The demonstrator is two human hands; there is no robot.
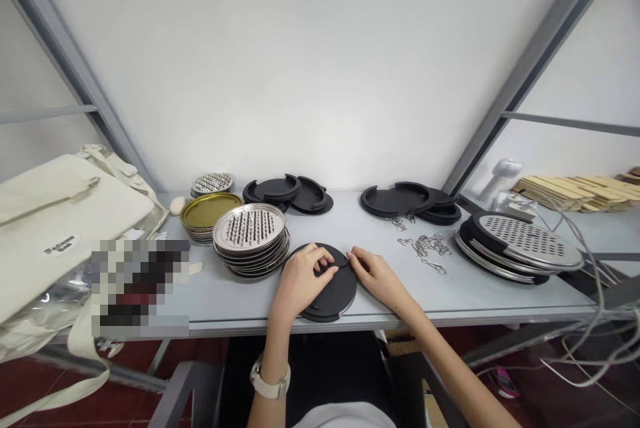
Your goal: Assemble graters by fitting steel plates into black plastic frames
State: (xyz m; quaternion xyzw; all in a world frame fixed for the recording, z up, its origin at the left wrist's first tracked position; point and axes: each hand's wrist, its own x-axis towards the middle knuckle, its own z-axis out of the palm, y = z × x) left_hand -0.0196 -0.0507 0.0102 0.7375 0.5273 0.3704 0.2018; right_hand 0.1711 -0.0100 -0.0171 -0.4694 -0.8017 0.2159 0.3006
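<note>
A round black plastic holder [334,295] lies flat at the table's front edge, its plain face up. Over its upper left part, my left hand [306,275] rests with fingers bent and thumb and fingertips drawn together near a thin dark piece. What those fingertips grip is too small to make out. My right hand [375,273] is at the holder's right rim, thumb and fingers pinched close. A tiny shiny bit shows at its fingertips, but I cannot tell what it is. Left of the holder stands a stack of round metal grater plates [250,228], toothed side up.
Gold round lids [210,210] are stacked at the left, near more grater plates [213,183]. Black holders [397,200] lie along the wall. Small metal clips [425,245] are scattered right of centre. Assembled graters [530,241] pile at right. A cream bag [65,215] covers the left end.
</note>
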